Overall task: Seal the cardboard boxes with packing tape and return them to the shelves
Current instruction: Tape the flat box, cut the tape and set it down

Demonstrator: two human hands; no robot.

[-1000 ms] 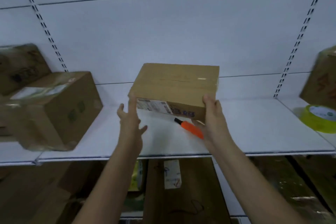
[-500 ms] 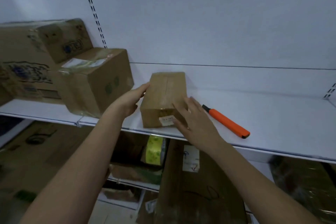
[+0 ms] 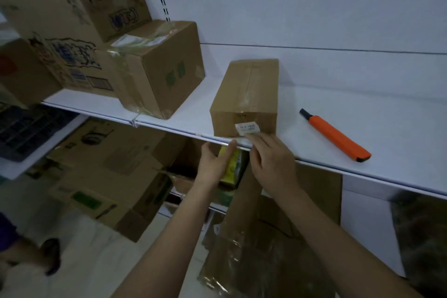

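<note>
The box (image 3: 245, 97) sat on the shelf (image 3: 362, 113), its short labelled end flush with the front lip, tape running along its top seam. A moment earlier both hands had been pressed to its sides, turning it; now they had come off it. The left hand (image 3: 214, 159) hung just under the lip, fingers loosely spread and holding nothing. The right hand (image 3: 271, 159) was likewise slack and empty, its fingertips (image 3: 251, 136) at the foot of the box's front face; I could not tell whether they touched it. To my eye that meant this box was sealed and put back, and the next one could be fetched.

An orange knife (image 3: 335, 135) lay well to the right of the box on the same white shelf. To the left stood a taped carton (image 3: 157, 68), near but apart, with more cartons (image 3: 72, 31) stacked behind it. Under the shelf a yellow tape roll (image 3: 232, 167) showed between the hands, among brown boxes (image 3: 108, 172) leaning on the lower level. The wall (image 3: 290, 0) behind was plain white panel.
</note>
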